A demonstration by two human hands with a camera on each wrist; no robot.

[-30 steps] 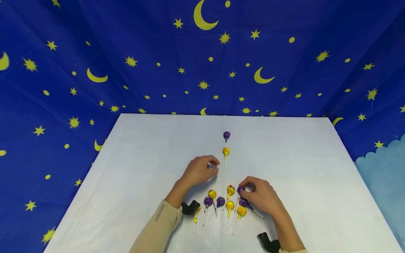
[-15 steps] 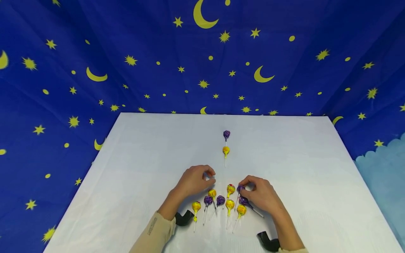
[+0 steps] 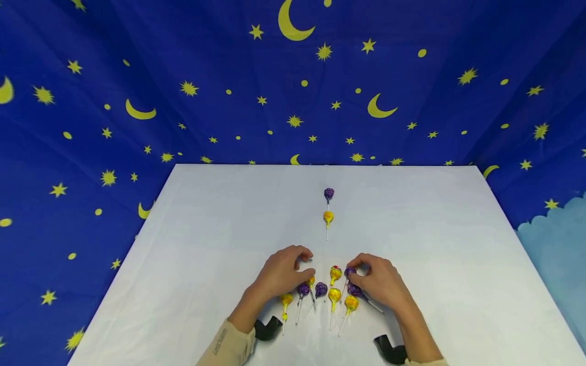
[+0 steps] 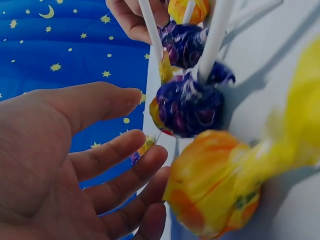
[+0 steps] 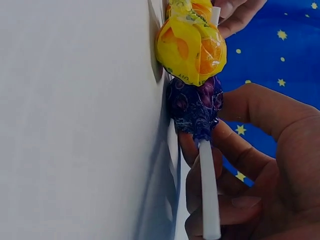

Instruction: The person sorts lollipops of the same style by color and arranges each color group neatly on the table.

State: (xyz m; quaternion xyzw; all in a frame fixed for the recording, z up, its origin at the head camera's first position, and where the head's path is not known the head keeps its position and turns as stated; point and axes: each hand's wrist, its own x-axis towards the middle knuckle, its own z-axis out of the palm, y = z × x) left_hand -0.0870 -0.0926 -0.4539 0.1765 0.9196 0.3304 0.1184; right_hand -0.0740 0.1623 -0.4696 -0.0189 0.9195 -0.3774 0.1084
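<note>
Several wrapped lollipops lie in a cluster on the white table. My left hand [image 3: 285,273] is over the cluster's left side, fingers loosely spread and holding nothing, its thumb overlapping a yellow lollipop [image 3: 311,281] in the head view. In the left wrist view a yellow lollipop [image 4: 210,185] and a purple one [image 4: 190,107] are just beyond the fingertips. On the right, thumb and forefinger of my right hand [image 3: 377,282] pinch the head of a purple lollipop [image 3: 350,273]. Another purple lollipop [image 3: 354,290] lies just below those fingers, its stick pointing to the lower right.
Farther back, a purple lollipop [image 3: 328,194] and a yellow one [image 3: 328,217] lie in a line, sticks toward me. Black curved pieces stick out by the left wrist [image 3: 268,328] and the right wrist [image 3: 389,349]. A blue star-patterned cloth [image 3: 238,61] hangs behind the table.
My left hand has come back toward me, from beside the far yellow lollipop to the cluster's left side. My right hand stays in place, pinching the purple lollipop.
</note>
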